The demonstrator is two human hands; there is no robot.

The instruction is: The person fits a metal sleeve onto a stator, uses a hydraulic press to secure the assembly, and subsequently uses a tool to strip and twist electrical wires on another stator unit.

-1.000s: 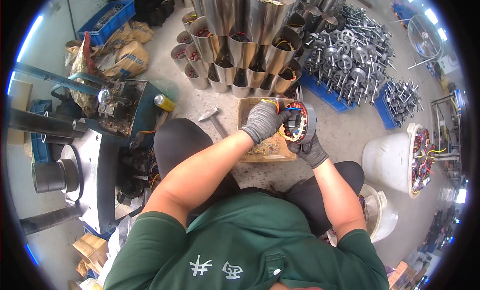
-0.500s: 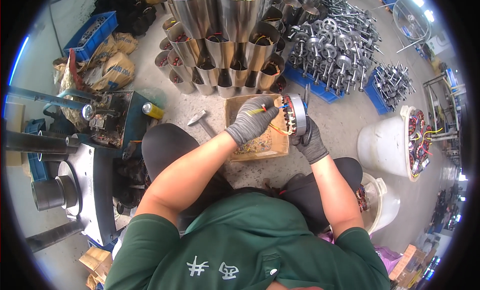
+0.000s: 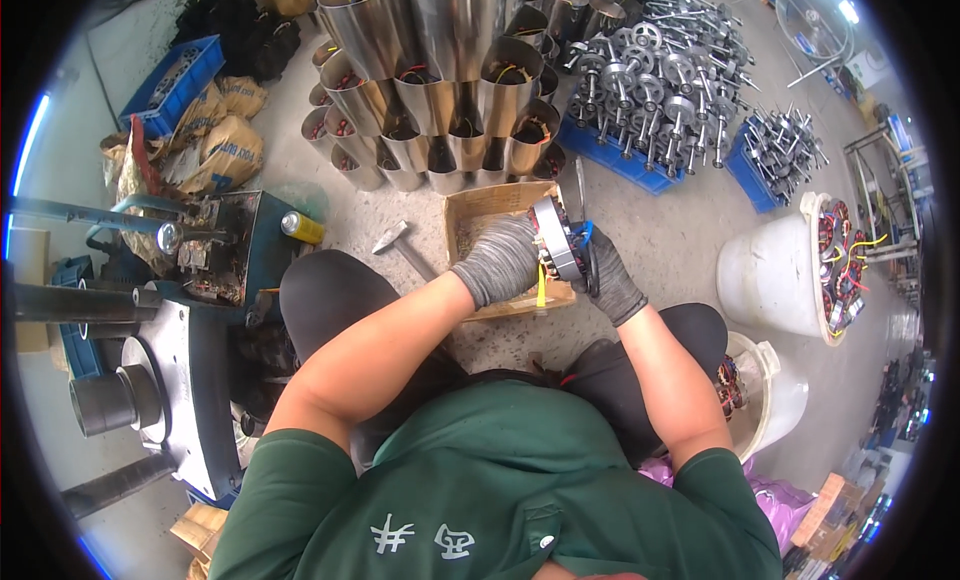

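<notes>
My left hand (image 3: 503, 261) is closed on the left side of a motor stator (image 3: 562, 242), a grey steel ring with windings. A yellow wire (image 3: 542, 286) hangs below it, and a blue wire (image 3: 583, 232) shows at its right side. My right hand (image 3: 613, 278) is closed at the stator's right side, around a pair of dark-handled scissors (image 3: 580, 188) whose narrow blades point away from me. Its fingers are partly hidden. Both hands wear grey knit gloves. Beneath them stands an open cardboard box (image 3: 462, 202) with small wire scraps inside.
A hammer (image 3: 400, 245) lies left of the box. Stacked metal cylinders (image 3: 405, 110) stand ahead. Shafts with rotors (image 3: 660, 90) fill a blue crate (image 3: 625, 165) at the far right. White buckets (image 3: 765, 280) of stators stand right. A press-like machine (image 3: 190, 380) is at left.
The stator has shifted left and slightly nearer, and has turned. My left hand has moved from the loose wires onto the stator's side. The right hand and scissors have shifted left.
</notes>
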